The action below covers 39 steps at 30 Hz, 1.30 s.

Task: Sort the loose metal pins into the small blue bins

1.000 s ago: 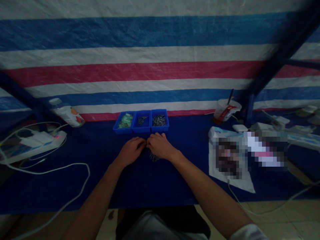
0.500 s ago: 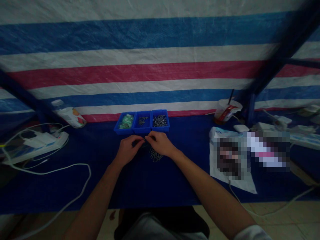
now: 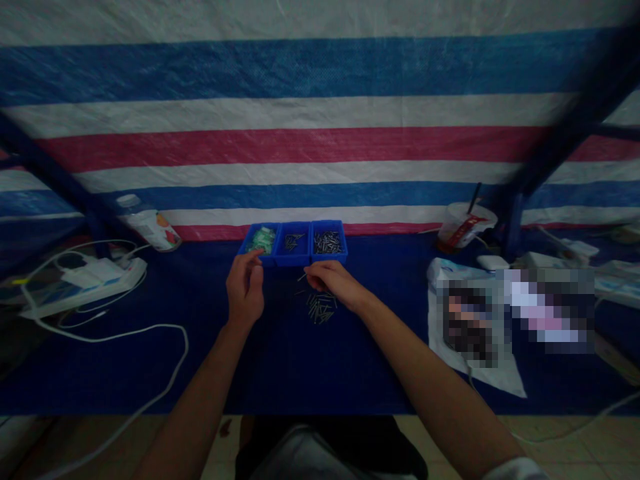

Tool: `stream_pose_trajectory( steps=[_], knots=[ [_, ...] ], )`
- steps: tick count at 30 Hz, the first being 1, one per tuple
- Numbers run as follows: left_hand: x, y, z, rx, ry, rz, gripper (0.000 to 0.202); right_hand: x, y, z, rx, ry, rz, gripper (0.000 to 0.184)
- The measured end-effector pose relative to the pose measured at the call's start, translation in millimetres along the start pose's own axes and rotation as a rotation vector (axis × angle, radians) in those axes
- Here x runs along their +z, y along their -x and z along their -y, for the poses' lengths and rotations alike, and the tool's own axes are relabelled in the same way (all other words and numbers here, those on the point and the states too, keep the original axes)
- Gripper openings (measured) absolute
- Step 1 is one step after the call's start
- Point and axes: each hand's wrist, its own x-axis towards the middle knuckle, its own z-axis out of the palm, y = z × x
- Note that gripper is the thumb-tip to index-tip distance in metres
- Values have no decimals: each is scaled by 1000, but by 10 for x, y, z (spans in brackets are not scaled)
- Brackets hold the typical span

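My right hand pinches a thin screw-like metal piece, which sticks out to the left of the fingertips. Just below that hand, a loose pile of similar thin metal pieces lies on the blue tabletop. My left hand is open, its fingers loosely bent at the front edge of the left blue bin. Small pale green items fill that bin. Adjoining it, the middle blue bin holds several thin metal pieces. Many short metal pieces lie in the right blue bin.
A bottle leans at the back left, near a power strip with white cables. Toward the right stand a plastic cup with a straw and a white plastic bag. A striped sheet hangs behind the blue table.
My hands were together in front of the bins. The left hand has moved away to the left, up to the left bin; the right stays near the pile. The view has shifted slightly.
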Motion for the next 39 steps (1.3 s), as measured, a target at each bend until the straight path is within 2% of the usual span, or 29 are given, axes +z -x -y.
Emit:
stream_pose_trajectory(
  steps=[2,5,7,10,12,16,19,21,24,29,31,34,39],
  knots=[
    [-8,-20,4,0,-30,-18,34,0,-16,14,15,-116,-97,23],
    [12,-35,-6,-27,-93,58,31,-5,-31,34,-1,-134,-207,24],
    [37,-29,-16,-55,-146,193,27,-39,-32,39,-36,-50,-258,20],
    [80,8,-20,-47,-230,501,24,-148,-23,29,-81,99,-328,16],
    [108,44,-8,-16,-277,663,22,-234,-8,16,-109,230,-357,17],
    [163,94,45,29,-323,792,17,-319,37,0,-176,527,-322,20],
    [195,94,67,44,-333,798,17,-264,66,-10,-173,644,-282,20],
    [211,87,56,25,-319,749,18,-196,79,-21,-211,670,-231,18],
    [221,76,14,-35,-227,632,17,-96,93,-45,-347,687,-122,11],
    [207,68,-43,-176,-90,411,19,5,110,-98,-542,759,-65,23],
    [197,73,-42,-197,-78,398,23,28,116,-128,-585,787,-60,26],
    [187,94,-20,-150,-87,441,21,55,127,-163,-630,834,-41,26],
    [186,138,9,-81,-117,474,20,92,154,-146,-599,907,5,32]
  ],
)
